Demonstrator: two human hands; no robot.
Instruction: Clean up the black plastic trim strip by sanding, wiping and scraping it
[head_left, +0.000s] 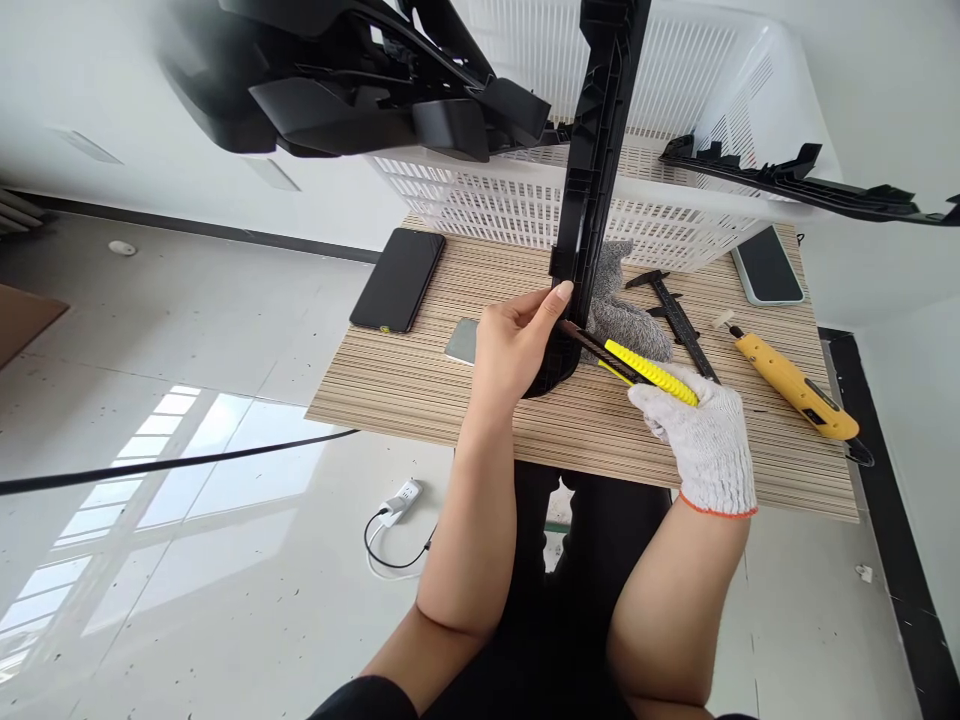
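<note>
My bare left hand (517, 340) grips the lower part of a long black plastic trim strip (592, 170), its thumb lying along the strip's face. The strip's lower end rests by the tabletop and its upper part rises in front of the basket. My right hand (705, 430), in a white knit glove with an orange cuff edge, is closed around a yellow-and-black utility knife (652, 372). The knife's blade end touches or lies very near the strip, just below my left thumb. Part of the strip's lower end is hidden behind my left hand.
On the striped wooden table (405, 390) lie a black phone (399, 280), a grey cloth (630, 320), a caliper (679, 320), a yellow rotary tool (795, 385) and another phone (769, 265). Behind stands a white basket (487, 205) with black plastic parts (360, 110) and another strip (810, 185).
</note>
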